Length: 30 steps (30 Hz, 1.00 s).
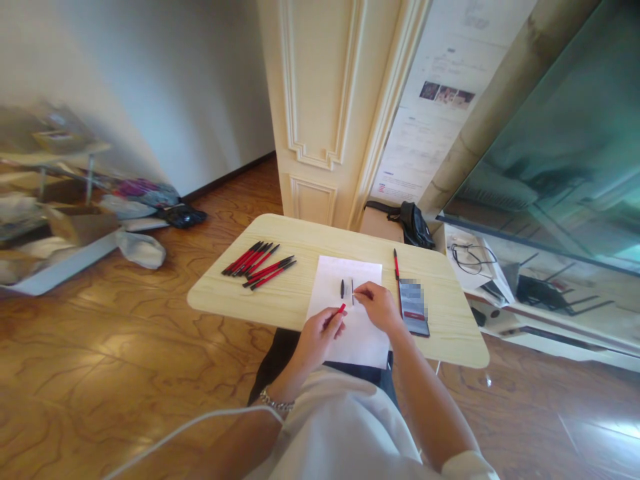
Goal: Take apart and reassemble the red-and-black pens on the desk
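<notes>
My left hand [320,332] is closed round a red pen barrel [340,309] whose tip pokes out toward the right. My right hand [377,303] pinches a thin small part over the white sheet of paper [330,273]. A short black pen piece [342,288] and a thin refill [352,291] lie on the paper just ahead of my fingers. A pile of several red-and-black pens [257,263] lies on the left of the small light wooden table [290,233]. One more red pen [396,264] lies right of the paper.
A phone [413,308] lies on the table beside my right wrist. A black bag [414,224] sits on the floor behind the table by a cream panelled door. Clutter and bags lie at the left wall. A glass cabinet with cables stands at the right.
</notes>
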Motion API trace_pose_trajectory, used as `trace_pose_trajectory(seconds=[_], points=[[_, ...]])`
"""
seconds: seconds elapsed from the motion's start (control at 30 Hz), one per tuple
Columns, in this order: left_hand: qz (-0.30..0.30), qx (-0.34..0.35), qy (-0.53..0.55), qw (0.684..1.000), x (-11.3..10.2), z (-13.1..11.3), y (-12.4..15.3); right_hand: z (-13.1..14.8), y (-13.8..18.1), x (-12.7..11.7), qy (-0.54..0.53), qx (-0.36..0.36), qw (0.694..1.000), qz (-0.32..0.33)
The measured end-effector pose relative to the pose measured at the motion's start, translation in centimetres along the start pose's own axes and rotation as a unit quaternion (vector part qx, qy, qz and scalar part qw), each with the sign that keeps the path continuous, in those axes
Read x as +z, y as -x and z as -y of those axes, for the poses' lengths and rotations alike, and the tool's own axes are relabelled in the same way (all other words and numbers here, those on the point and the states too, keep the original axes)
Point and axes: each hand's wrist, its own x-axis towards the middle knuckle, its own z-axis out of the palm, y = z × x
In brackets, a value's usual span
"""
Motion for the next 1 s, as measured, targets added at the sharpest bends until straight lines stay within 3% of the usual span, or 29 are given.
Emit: trace_pose_trajectory(seconds=[0.1,0.23,0.53,0.63,0.73,0.87,1.0], points=[[-0.001,0.003,-0.022,1.0,0.1,-0.2,0.1,2.1,1.3,-0.9,-0.034,-0.024,0.999,0.022],[-0.001,0.016,-0.064,0.998,0.2,-0.7,0.3,4.2,2.4,-1.9,0.01,-0.062,0.998,0.025],[0.001,0.037,-0.095,0.995,0.1,-1.3,0.5,5.6,3.1,-2.5,0.035,-0.09,0.992,0.081],[0.007,0.032,-0.077,0.996,0.1,-1.2,0.5,4.7,2.6,-2.6,0.001,-0.087,0.992,0.096],[0.014,0.032,-0.053,0.998,0.2,-1.1,0.5,2.6,0.9,-2.3,-0.005,-0.037,0.998,0.054],[0.01,0.031,-0.021,0.999,0.3,-1.2,0.6,-0.1,-2.2,-1.0,0.114,0.044,0.993,0.004],[0.0,0.033,-0.022,0.999,0.1,-1.3,0.8,-1.0,-4.2,0.8,0.225,0.093,0.969,0.035]])
